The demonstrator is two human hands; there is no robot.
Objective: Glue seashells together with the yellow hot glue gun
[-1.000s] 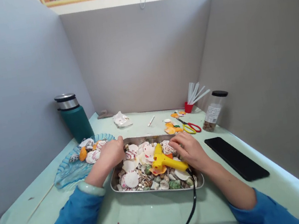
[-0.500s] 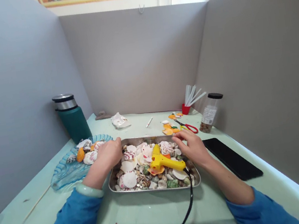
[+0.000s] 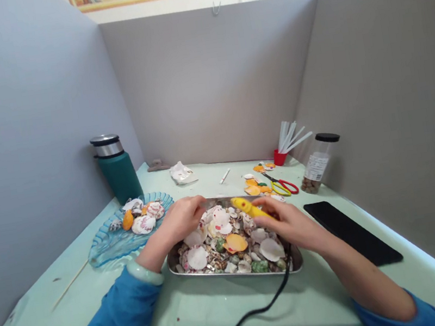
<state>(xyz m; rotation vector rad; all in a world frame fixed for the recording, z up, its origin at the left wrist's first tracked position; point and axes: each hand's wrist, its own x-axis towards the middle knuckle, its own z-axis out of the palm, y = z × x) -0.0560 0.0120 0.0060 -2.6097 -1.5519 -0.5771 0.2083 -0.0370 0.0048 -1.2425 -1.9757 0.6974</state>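
A metal tray [image 3: 176, 266] full of mixed seashells sits on the pale green table in front of me. My right hand [image 3: 289, 223] is closed round the yellow glue gun [image 3: 245, 206] and holds it lifted over the tray's far right part, nozzle pointing left. Its black cord [image 3: 264, 304] trails off the table's near edge. My left hand [image 3: 183, 219] rests curled over the tray's far left corner, fingers bent on the shells there; what they hold, if anything, is hidden. An orange shell [image 3: 235, 243] lies in the tray's middle.
A blue glass dish [image 3: 109, 249] with shells lies left of the tray, a teal flask [image 3: 117, 168] behind it. Scissors [image 3: 283, 185], orange shells, a red cup of glue sticks [image 3: 282, 154], a jar [image 3: 317, 164] and a black phone [image 3: 352, 232] stand right. Grey partitions enclose the table.
My right hand has picked up the glue gun, which lay across the shells, and raised it over the tray's far side. My left hand has shifted slightly right along the tray's far edge.
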